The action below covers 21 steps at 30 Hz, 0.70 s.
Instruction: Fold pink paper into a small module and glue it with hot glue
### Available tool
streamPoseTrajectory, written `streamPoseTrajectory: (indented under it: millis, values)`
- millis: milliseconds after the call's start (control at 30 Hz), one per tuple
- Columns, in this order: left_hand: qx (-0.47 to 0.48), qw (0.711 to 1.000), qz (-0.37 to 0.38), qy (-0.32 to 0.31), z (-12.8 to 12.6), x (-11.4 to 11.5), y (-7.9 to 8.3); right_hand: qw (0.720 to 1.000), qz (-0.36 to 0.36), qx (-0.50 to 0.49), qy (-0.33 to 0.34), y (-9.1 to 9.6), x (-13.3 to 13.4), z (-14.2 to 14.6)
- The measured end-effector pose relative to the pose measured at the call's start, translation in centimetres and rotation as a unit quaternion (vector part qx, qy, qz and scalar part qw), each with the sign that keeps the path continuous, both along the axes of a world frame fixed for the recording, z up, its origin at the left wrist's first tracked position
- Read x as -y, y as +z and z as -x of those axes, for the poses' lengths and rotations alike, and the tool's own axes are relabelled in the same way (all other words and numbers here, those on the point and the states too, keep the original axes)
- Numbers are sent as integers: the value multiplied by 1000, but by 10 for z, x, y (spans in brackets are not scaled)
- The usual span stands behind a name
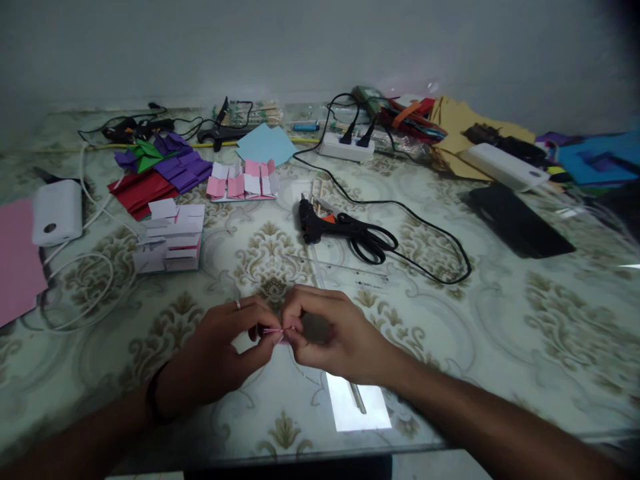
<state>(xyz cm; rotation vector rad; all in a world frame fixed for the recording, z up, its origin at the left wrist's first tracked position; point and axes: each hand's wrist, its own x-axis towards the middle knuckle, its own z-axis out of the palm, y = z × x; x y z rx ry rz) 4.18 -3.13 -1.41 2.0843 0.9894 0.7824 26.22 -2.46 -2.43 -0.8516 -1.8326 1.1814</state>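
My left hand (227,347) and my right hand (325,330) meet low over the middle of the table, fingertips pinched together on a small pink folded paper piece (277,331). Only a thin pink edge of it shows between the fingers. A ring sits on a left finger and a dark band on the left wrist. A clear ruler (345,270) lies just beyond the hands, and a black glue gun (313,223) lies farther back with black scissors (370,240) beside it.
Folded pink-and-white paper pieces (243,181), a white-and-pink stack (173,240), red and purple paper (160,175) and a pink sheet (15,257) lie left and behind. A power strip (347,148), a white power bank (56,212), cables and a black phone (517,220) surround them.
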Motion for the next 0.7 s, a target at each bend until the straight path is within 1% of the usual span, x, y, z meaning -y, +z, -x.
streamPoseTrajectory:
  millis: [133,233,333,400,467,533,600,700]
  values:
    - [-4,1000,1,1,-2,4,1,1000,12,-7,14,-1,2,2]
    - [18,1000,9,12,1,3,0,1000,8,-5,13,1,0,-1]
    - [39,998,20,54,6,-2,2,1000,0,3,-9,4,-4,-6]
    - [54,993,53,95,7,-5,4,1000,11,4,-26,5,-7,-8]
    - [74,984,94,133,7,-7,5,999,38,10,-19,4,-7,-7]
    - [89,977,117,157,6,-7,5,998,60,27,4,3,-5,-5]
    - [91,975,121,161,5,-6,3,997,69,43,20,1,-4,-3]
    - [92,980,111,138,5,-5,1,997,62,44,3,0,-4,-4]
